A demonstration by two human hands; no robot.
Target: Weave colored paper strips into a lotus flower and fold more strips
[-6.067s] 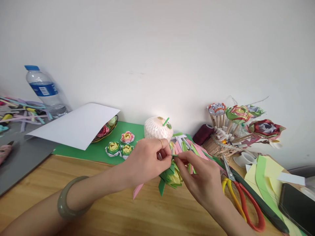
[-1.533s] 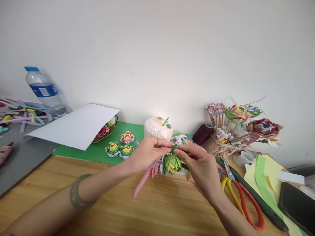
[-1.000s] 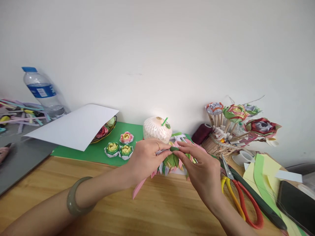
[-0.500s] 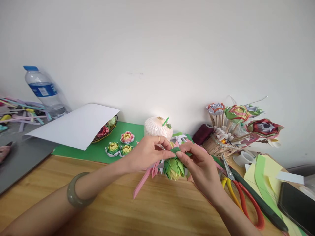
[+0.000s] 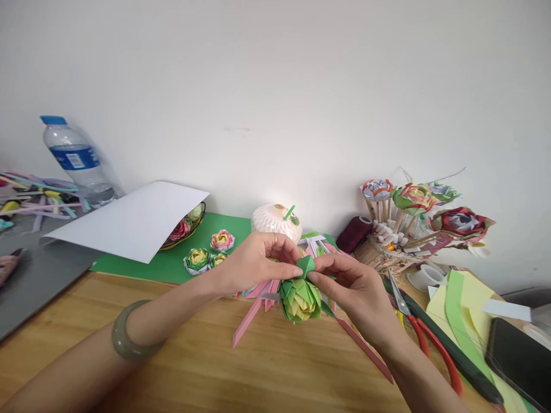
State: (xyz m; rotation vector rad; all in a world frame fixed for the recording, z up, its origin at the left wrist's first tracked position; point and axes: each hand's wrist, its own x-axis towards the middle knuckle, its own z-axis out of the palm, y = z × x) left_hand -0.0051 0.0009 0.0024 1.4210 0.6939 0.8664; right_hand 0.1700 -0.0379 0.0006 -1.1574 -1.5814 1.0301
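Between my hands is a folded paper flower, green on the outside and yellow at its centre, facing toward me. At its top edge stands a darker green folded paper petal. My left hand pinches the petal's left side between thumb and fingers; a ring and a bangle show on that arm. From the right, my right hand pinches the petal's other side. How the flower itself is supported is hidden. Pink paper strips lie on the table behind and below the flower.
Finished paper flowers rest on a green sheet at left, near a white sheet and a water bottle. At right are scissors, a thread spool, flowers on sticks and a phone.
The flower has shifted slightly down and left and tilted so more of its yellow centre faces me. My fingers have moved apart a little, showing more of the green petal.
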